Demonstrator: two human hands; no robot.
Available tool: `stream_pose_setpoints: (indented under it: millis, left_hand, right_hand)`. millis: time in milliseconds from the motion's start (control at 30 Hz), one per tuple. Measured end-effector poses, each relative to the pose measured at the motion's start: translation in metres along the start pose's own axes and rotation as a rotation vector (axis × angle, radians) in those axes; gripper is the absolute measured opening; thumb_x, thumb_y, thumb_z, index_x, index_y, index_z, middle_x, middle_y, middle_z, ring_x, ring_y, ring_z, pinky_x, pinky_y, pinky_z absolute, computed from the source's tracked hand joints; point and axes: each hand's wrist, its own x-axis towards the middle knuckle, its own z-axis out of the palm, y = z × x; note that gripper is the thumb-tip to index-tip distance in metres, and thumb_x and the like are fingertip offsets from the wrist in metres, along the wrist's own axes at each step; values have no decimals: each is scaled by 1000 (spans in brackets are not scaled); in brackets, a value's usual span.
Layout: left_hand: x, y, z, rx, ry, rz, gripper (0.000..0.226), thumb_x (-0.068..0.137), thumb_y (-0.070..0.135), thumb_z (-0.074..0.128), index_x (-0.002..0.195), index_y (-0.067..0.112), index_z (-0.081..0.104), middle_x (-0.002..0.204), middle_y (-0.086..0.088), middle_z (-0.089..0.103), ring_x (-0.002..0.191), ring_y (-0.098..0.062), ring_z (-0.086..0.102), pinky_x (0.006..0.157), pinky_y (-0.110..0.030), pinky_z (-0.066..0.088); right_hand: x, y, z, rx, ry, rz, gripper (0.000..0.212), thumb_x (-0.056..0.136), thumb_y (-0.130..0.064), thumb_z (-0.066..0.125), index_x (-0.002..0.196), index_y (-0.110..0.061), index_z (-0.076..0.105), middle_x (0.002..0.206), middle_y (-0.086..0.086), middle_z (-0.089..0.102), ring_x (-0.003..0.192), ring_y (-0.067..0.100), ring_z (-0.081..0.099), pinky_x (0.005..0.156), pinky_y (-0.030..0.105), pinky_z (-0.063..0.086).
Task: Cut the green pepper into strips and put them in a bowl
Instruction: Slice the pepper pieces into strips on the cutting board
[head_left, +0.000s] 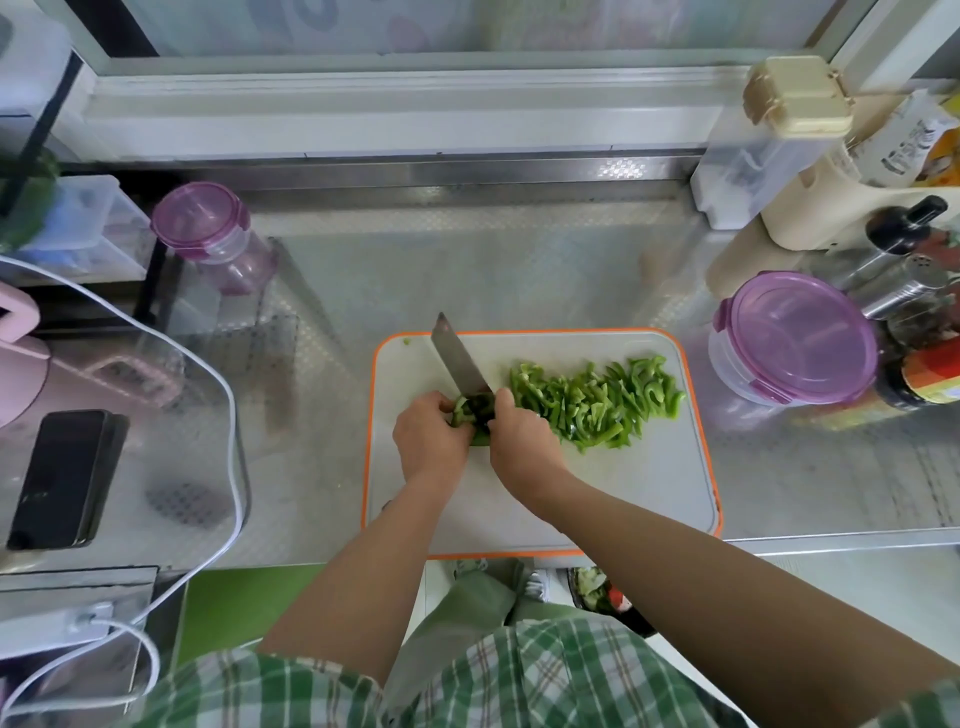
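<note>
Kitchen counter seen from above. At the bottom of the frame, two bare forearms reach out from a green plaid shirt (545, 675) over a white cutting board (623, 493) with an orange rim. At frame centre, the left hand (428, 434) curls its fingers over the uncut pepper piece (462, 410), pinning it to the board. Just beside it, the right hand (522, 441) is closed round the handle of a kitchen knife (460, 364), whose blade points toward the upper left. To the right on the board lies a heap of green pepper strips (597, 400). Farther back on the steel counter (467, 275) stand a round purple-lidded container (795, 338) at right and a purple-lidded jar (208, 228) at upper left. A dark phone (60, 475) lies at the left edge.
</note>
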Motion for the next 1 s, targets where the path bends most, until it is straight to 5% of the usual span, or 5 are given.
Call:
stream_pose_setpoints:
  millis: [333,600,800,1000]
  left_hand:
    - [0,4,1,3,-4,-12,15,79,13,73,92,12,66,92,-4,69,86,-22,59,64,-21,30]
    - [0,8,2,43,-7,-7,16,80,13,71,95,11,67,97,-5,69,94,-26,61,67,-24,31]
    - [2,0,2,-3,6,-12,9,80,12,72,89,11,71,89,-6,72,86,-26,62,66,-26,35]
    - [1,-2,0,-18,-6,-20,8,80,14,73,88,12,72,86,-5,72,76,-19,56,65,-25,35]
  right_hand:
    - [-6,14,-28,130,23,-131,13,98,-13,42,92,-11,30,76,10,48,66,28,43,54,32,28]
    - [-14,10,-18,-17,-41,-34,14,96,-7,41,96,-15,29,75,5,47,67,27,48,49,33,34]
    - [-15,7,-18,32,-53,-22,13,97,-8,41,93,-14,30,78,7,49,67,25,47,43,29,24]
    - [-5,2,-7,47,-57,9,14,95,-5,41,91,-14,31,68,2,44,66,28,50,49,32,32]
